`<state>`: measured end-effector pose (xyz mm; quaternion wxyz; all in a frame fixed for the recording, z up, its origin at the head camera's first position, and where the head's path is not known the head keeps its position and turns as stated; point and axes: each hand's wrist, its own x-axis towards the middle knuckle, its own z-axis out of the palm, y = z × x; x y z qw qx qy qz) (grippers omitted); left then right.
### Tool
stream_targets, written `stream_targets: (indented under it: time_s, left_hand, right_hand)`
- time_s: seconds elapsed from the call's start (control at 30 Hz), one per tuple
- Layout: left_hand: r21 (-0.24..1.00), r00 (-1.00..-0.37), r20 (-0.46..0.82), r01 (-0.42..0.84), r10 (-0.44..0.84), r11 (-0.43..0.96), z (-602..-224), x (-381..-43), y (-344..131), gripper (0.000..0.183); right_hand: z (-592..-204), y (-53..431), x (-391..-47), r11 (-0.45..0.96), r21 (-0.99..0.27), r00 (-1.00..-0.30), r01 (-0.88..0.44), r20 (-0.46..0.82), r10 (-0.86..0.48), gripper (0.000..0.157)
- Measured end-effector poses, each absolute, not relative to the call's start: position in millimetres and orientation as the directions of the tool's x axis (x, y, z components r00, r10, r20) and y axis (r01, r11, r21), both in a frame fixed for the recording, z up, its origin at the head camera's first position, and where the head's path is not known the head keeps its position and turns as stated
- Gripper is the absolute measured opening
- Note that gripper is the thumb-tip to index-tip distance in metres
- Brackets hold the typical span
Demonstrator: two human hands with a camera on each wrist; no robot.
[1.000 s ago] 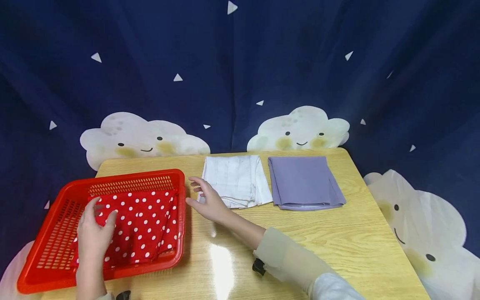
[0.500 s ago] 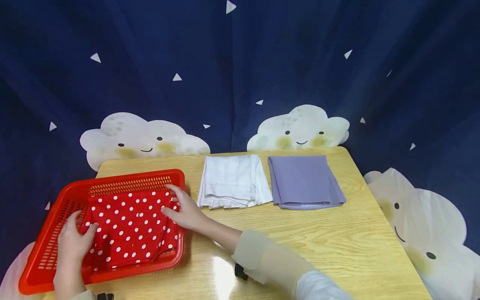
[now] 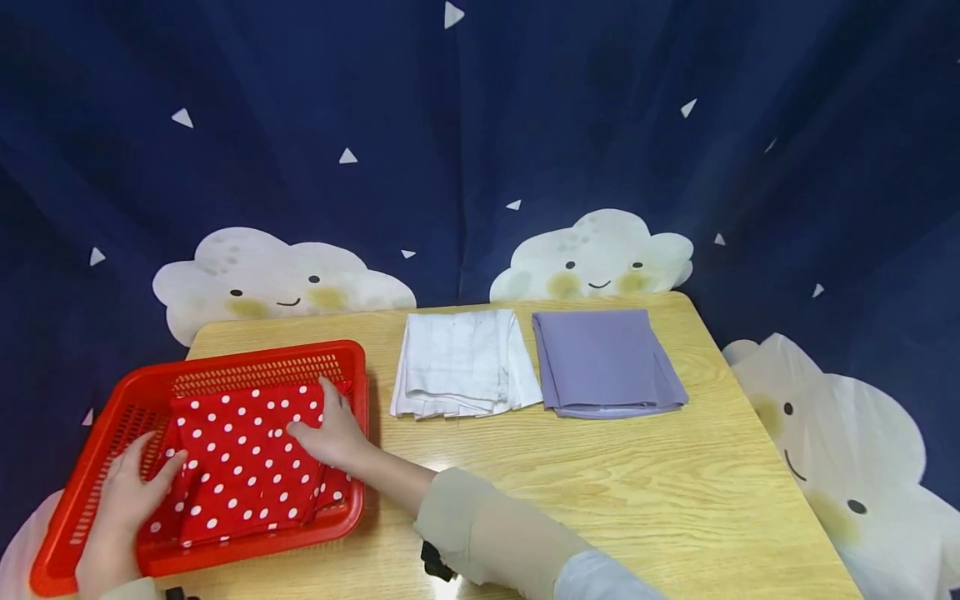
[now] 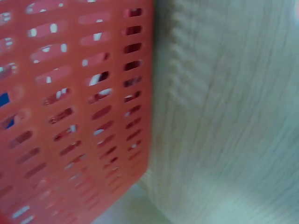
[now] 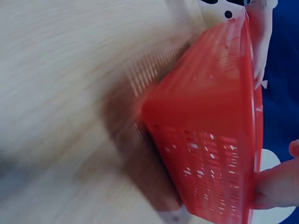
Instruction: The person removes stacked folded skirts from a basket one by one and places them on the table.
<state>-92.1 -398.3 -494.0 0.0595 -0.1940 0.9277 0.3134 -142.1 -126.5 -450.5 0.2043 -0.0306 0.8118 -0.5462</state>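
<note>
A red cloth with white dots (image 3: 240, 458) lies folded inside a red plastic basket (image 3: 348, 521) on the left of the table. Over the basket's left part is my left hand (image 3: 123, 504), thumb and fingers apart, near the cloth's left edge. My right hand (image 3: 333, 429) reaches across the basket's right rim, its fingers and thumb spread over the cloth's right side. Whether the fingertips touch the cloth I cannot tell. Slotted basket wall fills much of the left wrist view. In the right wrist view, part of a hand (image 5: 278, 186) shows beside the basket rim.
A folded white cloth (image 3: 457, 358) lies right of the basket at the table's back. Beside it is a folded purple cloth (image 3: 603, 358). The wooden table (image 3: 637, 500) ends at a dark blue curtain (image 3: 420, 108) with cloud faces.
My right hand has moved left, from beside the basket to over the dotted cloth. My left hand has shifted left and down toward the basket's left side. The other cloths lie unmoved.
</note>
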Motion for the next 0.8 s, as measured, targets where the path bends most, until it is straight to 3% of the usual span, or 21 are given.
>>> stream_targets:
  time_s: [0.23,0.6,0.8]
  left_hand:
    - [0.563,-0.892,-0.291,-0.452,-0.346,0.692,-497.9,-95.3,-402.1,0.084]
    - [0.522,-0.831,-0.441,-0.546,-0.341,0.655,-497.3,-102.2,-404.4,0.093]
    - [0.505,-0.813,-0.5,-0.554,-0.298,0.662,-499.1,-106.6,-401.3,0.097]
  right_hand:
    - [-457.4,-144.1,-134.2,0.311,-0.888,-0.897,0.339,-0.405,-0.179,0.081]
    - [-469.5,-154.7,-128.2,0.258,-0.849,-0.86,0.461,-0.499,-0.105,0.084]
    - [-477.4,-156.2,-128.9,0.263,-0.826,-0.842,0.498,-0.534,-0.082,0.095]
